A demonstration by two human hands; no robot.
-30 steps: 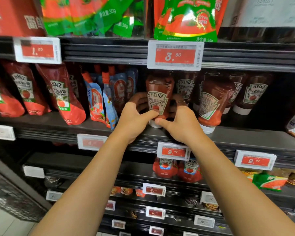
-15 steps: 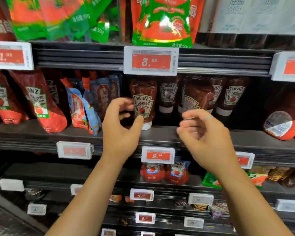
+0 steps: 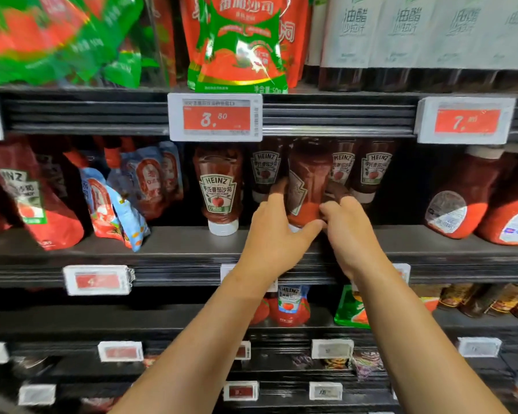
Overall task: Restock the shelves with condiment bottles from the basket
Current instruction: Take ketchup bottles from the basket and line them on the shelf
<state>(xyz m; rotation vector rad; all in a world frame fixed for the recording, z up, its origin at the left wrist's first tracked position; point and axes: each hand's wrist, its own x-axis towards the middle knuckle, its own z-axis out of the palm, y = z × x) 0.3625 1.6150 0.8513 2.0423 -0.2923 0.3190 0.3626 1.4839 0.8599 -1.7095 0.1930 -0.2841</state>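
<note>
A Heinz ketchup bottle (image 3: 309, 180) stands cap-down on the middle shelf (image 3: 174, 243), turned so its label faces left. My left hand (image 3: 277, 231) holds its left side with fingers and thumb curled round the lower part. My right hand (image 3: 346, 231) grips its right side, fingers round the bottle. Another Heinz ketchup bottle (image 3: 219, 189) stands to the left with its label facing forward, free of both hands. More Heinz bottles (image 3: 371, 171) stand behind. The basket is out of view.
Red and blue sauce pouches (image 3: 114, 198) lean on the shelf's left part. Large ketchup bottles (image 3: 461, 201) sit at the right. Price tags (image 3: 215, 117) hang on the shelf edges. Pouches fill the shelf above; small pouches (image 3: 289, 306) sit below.
Both hands let go of the left front-facing bottle, moved right, and now hold the neighbouring bottle. The view shifted right and closer.
</note>
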